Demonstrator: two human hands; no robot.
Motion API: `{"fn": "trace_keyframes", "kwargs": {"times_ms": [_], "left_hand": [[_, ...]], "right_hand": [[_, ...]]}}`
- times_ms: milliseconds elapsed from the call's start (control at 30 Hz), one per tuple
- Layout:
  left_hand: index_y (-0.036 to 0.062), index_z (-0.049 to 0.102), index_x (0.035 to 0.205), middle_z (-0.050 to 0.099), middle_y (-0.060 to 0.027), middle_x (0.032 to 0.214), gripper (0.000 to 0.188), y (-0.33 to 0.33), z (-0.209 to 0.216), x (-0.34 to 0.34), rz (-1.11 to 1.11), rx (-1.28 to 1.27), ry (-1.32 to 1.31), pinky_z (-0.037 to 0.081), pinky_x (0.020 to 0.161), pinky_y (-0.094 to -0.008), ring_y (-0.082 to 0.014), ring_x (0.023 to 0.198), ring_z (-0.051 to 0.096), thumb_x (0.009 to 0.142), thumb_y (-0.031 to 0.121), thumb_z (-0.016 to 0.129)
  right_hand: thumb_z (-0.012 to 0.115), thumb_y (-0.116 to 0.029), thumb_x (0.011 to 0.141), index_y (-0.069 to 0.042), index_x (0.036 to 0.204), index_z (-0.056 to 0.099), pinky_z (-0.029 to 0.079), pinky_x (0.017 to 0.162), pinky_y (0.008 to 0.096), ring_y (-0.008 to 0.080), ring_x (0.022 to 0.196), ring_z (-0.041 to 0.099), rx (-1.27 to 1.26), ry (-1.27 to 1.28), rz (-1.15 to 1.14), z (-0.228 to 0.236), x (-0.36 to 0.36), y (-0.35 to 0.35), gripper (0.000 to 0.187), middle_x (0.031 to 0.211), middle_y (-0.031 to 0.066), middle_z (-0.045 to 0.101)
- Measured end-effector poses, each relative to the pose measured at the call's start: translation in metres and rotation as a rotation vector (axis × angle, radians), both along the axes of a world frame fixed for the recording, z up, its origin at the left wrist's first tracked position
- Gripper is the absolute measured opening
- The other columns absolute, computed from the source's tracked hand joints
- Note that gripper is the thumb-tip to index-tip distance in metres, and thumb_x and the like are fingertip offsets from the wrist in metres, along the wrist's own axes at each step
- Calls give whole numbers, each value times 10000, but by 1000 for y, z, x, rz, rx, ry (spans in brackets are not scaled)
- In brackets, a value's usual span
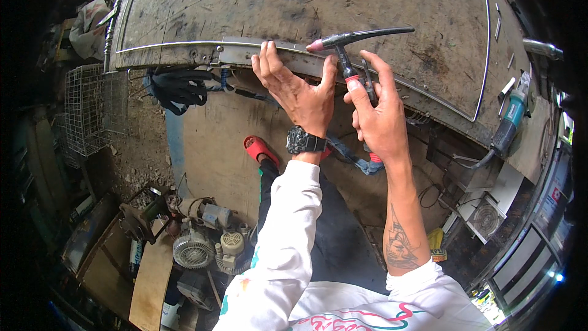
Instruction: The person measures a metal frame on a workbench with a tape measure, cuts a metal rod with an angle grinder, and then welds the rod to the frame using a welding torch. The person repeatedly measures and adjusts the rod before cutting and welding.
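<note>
My right hand (381, 119) is wrapped round the handle of a TIG welding torch (343, 61), black with red bands. The torch's pink nozzle points left, close above a thin metal rod frame (160, 45) on the table edge, and its long black back cap sticks out to the right. My left hand (301, 97), a black watch on its wrist, rests at the edge with fingers and thumb spread. Its fingertips touch a flat metal bar (240, 55) along that edge. The rod frame runs along the front and up both sides of the scorched worktable (380, 0).
An angle grinder (509, 124) lies at the table's right end. Dark gloves (177, 89) hang below the front edge at left. A wire basket (84, 105) stands farther left. Motors (195, 250) sit on the floor at lower left, and a box fan (488, 217) at lower right.
</note>
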State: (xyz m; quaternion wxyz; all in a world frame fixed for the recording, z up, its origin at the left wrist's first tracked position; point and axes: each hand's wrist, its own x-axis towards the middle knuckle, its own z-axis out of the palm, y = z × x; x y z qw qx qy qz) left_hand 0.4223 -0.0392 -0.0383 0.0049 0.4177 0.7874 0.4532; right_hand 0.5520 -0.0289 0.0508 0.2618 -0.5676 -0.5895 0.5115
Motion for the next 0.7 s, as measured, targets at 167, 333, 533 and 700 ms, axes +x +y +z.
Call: {"fn": "trace_keyframes", "kwargs": {"times_ms": [167,333,533,700], "left_hand": [[62,303,1623,337,-181,1633,1086,0,-1,0,-2,-4,-14,275,1283,-584,-465,1572,236,798,415,915],[63,303,1623,334,-180,1635,1089,0,-2,0,-6,-4,-14,275,1282,-593,-468,1576,225,795,415,917],[66,303,1622,337,-180,1633,1079,0,-2,0,-3,4,-7,272,1283,-598,-470,1574,226,799,408,911],[64,304,1620,337,-180,1633,1074,0,-1,0,-4,-3,-3,269,1284,-595,-470,1575,226,801,407,909]], "right_hand": [[644,-273,1085,-166,1608,428,425,415,228,39,554,545,11,8,5,-1,1,1,577,885,38,654],[646,-259,1082,-163,1608,435,416,409,232,37,552,539,33,-15,8,0,0,0,574,882,31,652],[650,-244,1062,-110,1522,506,566,789,415,274,837,707,23,-51,4,7,-1,2,501,1012,168,717],[654,-223,1053,-118,1523,509,571,810,425,292,874,729,51,-59,15,7,-1,3,502,1043,176,728]]}}
